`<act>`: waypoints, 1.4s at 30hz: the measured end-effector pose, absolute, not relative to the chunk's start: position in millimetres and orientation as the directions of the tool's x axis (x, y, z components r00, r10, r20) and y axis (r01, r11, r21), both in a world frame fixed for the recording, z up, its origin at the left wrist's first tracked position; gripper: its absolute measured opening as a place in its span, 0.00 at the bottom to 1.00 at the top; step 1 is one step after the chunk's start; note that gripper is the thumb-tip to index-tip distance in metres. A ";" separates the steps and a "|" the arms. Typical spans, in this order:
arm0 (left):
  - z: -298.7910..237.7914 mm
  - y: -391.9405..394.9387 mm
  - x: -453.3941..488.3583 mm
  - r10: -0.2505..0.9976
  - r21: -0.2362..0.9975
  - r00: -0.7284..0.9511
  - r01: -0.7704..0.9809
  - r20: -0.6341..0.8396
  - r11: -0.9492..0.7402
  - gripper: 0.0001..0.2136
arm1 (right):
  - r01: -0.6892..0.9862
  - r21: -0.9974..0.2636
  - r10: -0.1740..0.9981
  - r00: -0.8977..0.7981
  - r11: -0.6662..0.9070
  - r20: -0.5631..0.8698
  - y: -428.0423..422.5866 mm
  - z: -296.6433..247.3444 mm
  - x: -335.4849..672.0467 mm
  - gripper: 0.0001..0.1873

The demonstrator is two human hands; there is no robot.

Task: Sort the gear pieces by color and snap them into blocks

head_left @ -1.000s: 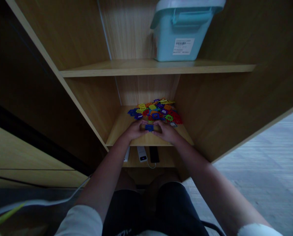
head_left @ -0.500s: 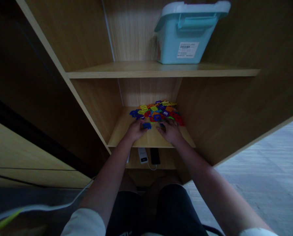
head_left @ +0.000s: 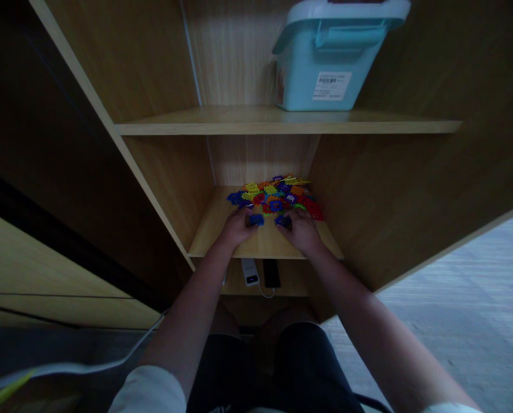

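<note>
Shorts [head_left: 314, 358], dark, nearest of all. Farther in, left hand [head_left: 238, 227] curled just a little open, thumb and fingers on a blue piece [head_left: 257, 219]; right hand [head_left: 301, 230] the same, on a second blue piece [head_left: 281, 220], near but not touching. Both at the middle shelf [head_left: 267, 246]. Just behind, a bright heap [head_left: 275, 205], then the wooden back wall [head_left: 256, 158].

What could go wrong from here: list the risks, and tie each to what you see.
1. The blue piece in the left hand could slip and perhaps drop past the middle shelf toward the white device and black device below.
2. The right hand, holding another blue piece, is close to the loose colourful pile and might knock pieces out of it.
</note>
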State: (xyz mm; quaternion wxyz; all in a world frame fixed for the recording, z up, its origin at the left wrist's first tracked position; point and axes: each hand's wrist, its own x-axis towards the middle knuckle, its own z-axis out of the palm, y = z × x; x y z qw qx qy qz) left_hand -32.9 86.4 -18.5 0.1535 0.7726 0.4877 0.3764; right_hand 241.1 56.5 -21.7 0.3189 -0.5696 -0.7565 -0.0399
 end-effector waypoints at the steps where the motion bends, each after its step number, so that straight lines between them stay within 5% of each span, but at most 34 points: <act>1: -18.7 86.6 -32.9 0.867 0.606 0.239 0.634 0.437 -0.480 0.19 | 0.891 -0.303 0.836 -0.138 0.339 0.532 56.7 -22.0 241.1 0.20; 9: -13.3 82.0 -31.2 0.884 0.597 0.236 0.664 0.404 -0.450 0.19 | 0.875 -0.319 0.843 -0.165 0.364 0.511 56.5 -21.4 241.9 0.16; 17: -11.1 81.5 -32.1 0.871 0.582 0.237 0.665 0.430 -0.468 0.20 | 0.717 -0.370 0.780 -0.388 0.590 0.491 51.3 -15.6 238.8 0.14; 42: -12.1 80.3 -30.6 0.842 0.555 0.210 0.669 0.496 -0.494 0.18 | 0.804 -0.227 0.770 -0.380 0.549 0.513 49.4 -12.5 235.5 0.16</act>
